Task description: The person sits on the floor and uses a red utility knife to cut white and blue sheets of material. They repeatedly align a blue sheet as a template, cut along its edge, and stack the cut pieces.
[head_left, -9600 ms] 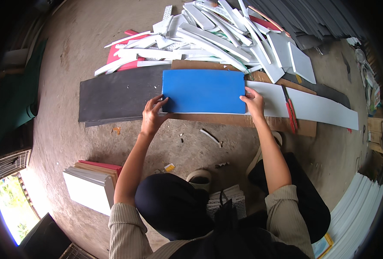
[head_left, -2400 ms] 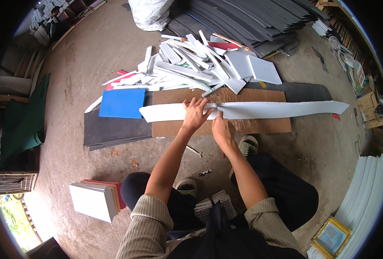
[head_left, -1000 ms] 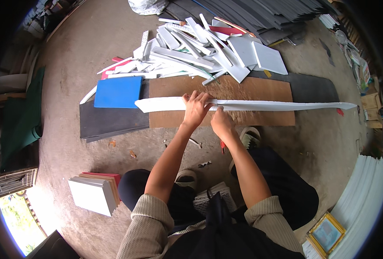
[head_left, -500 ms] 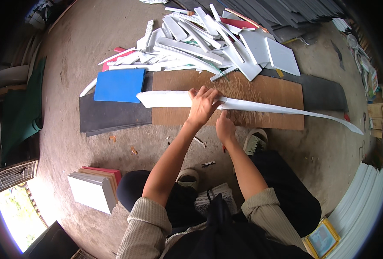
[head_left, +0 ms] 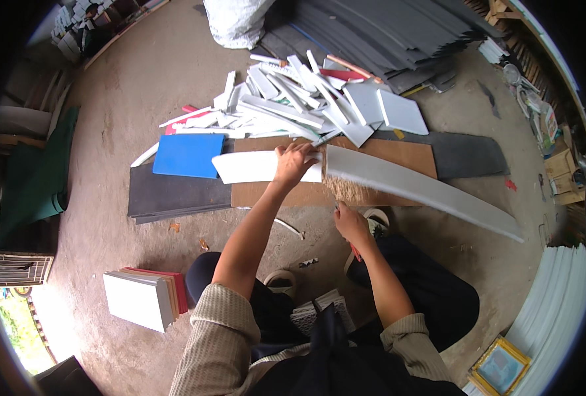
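My left hand [head_left: 294, 163] rests on a white foam board piece [head_left: 246, 167], its fingers bent over the far edge. Across a narrow gap lies a longer greyish-white strip [head_left: 418, 184], bending down to the right past the brown board's end. Both lie over the brown board [head_left: 266, 195], whose surface is scuffed and frayed near the gap. Just nearer to me, my right hand [head_left: 352, 226] is closed around a slim cutter [head_left: 355, 253] with an orange-red end; its tip points toward the gap. The fingers hide most of the cutter.
A heap of white offcuts [head_left: 286, 99] lies beyond the board, beside a blue sheet [head_left: 187, 156] and dark sheets [head_left: 174, 191]. A stack of panels [head_left: 137, 300] stands at left. Grey sheets [head_left: 372, 33] and a white sack [head_left: 237, 23] are farther back; a framed picture [head_left: 501, 366] sits lower right.
The strip now shows as two pieces with a gap between. The right piece has tipped, showing a broad face. My right hand has drawn back toward me, and the view has tilted up.
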{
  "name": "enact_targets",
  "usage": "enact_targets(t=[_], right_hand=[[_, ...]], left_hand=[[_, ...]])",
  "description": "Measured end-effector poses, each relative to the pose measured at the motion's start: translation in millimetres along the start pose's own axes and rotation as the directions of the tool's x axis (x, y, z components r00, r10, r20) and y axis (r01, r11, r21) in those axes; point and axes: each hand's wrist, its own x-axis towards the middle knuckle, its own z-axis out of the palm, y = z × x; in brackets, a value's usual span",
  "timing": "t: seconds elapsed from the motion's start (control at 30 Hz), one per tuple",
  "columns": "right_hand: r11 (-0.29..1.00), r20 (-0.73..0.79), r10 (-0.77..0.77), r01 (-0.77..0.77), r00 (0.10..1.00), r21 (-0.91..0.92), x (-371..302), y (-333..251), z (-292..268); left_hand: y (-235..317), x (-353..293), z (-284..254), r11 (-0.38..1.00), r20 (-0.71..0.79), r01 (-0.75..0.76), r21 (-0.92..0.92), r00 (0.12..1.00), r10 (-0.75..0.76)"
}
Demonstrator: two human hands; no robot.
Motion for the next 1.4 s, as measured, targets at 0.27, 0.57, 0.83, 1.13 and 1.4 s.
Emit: enact_targets(t=[0.27, 0.57, 0.83, 1.13, 1.4], right_hand=[[0.927, -0.042, -0.126, 0.132, 0.991, 0.35, -17, -74, -107], [0.921, -0.211, -0.248, 0.298, 0.946, 0.251, 14, -98, -190], [0.938, -0.24, -0.22, 0.272, 0.946, 0.213, 59, -73, -191], [0.977, 0.074, -0.151, 0.16, 0.986, -0.139, 130, -49, -75], [0.886, -0.231, -0.435, 0.369, 0.87, -0.279, 176, 14, 38]], left_hand=[[16, -15, -123, 0.98, -0.587, -0.05, -0.192, 0.806, -0.074], [0, -35, -196, 0.513, -0.508, -0.089, -0.854, 0.358, -0.783], [-40, -77, -162, -0.051, 0.106, 0.097, -0.994, 0.735, -0.669], [-97, -150, -39, -0.156, 0.235, 0.195, -0.968, 0.492, -0.839], [-164, -148, 33, 0.478, -0.316, 0.553, -0.682, 0.366, -0.875]])
